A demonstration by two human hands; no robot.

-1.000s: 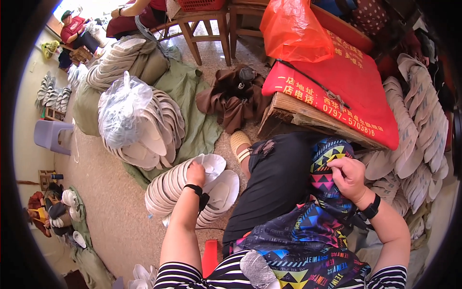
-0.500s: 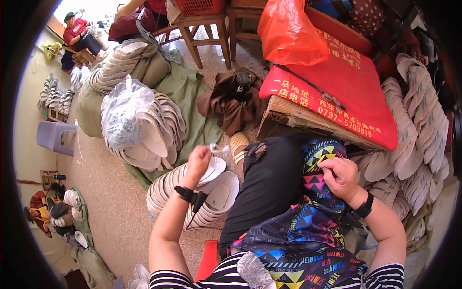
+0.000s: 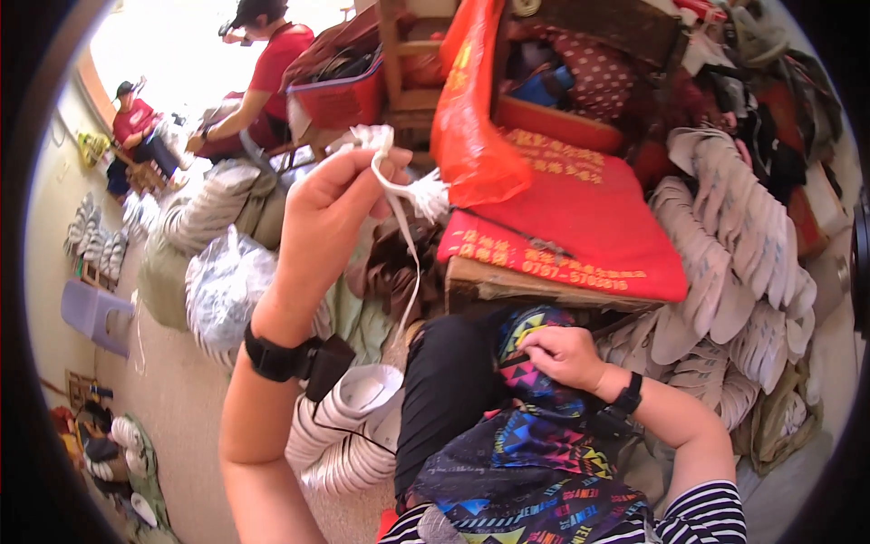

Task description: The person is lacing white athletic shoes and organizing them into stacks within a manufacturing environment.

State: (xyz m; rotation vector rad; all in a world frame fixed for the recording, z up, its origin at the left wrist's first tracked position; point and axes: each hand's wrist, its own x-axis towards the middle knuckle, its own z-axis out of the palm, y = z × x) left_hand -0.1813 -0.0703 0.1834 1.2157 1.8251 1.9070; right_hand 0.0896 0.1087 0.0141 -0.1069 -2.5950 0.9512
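Landmark: the red-covered box (image 3: 580, 208), set beyond the knees.

Left hand (image 3: 340, 195): held up in the air to the left of the box, thumb and fingers pinched on a white cord bundle (image 3: 372, 138). Part of the bundle sits above the fingertips; a frayed-looking tuft pokes out toward the box's left edge, just beside the orange-red plastic bag (image 3: 471, 154) in this view. Whether tuft and bag touch, cannot tell. One thin strand hangs down in a loose curve.

Right hand (image 3: 566, 354): well apart from the left, in front of the box, fingers curled over the patterned apron (image 3: 544, 453). Whether it grips the cloth or something small, cannot tell.

Handling, my judgement: cord very light, limp, soft; hard to damage, but quick to tangle or catch. Best hold is a pinch where the strands gather, or one single strand drawn from its free end, kept clear of the bag.

Around: a stack of pale shoe pieces (image 3: 322, 444) nearer than the box and to its left; hanging shoe pieces (image 3: 743, 218) to its right; a co-worker in a red top (image 3: 276, 72) beyond it, leftward.
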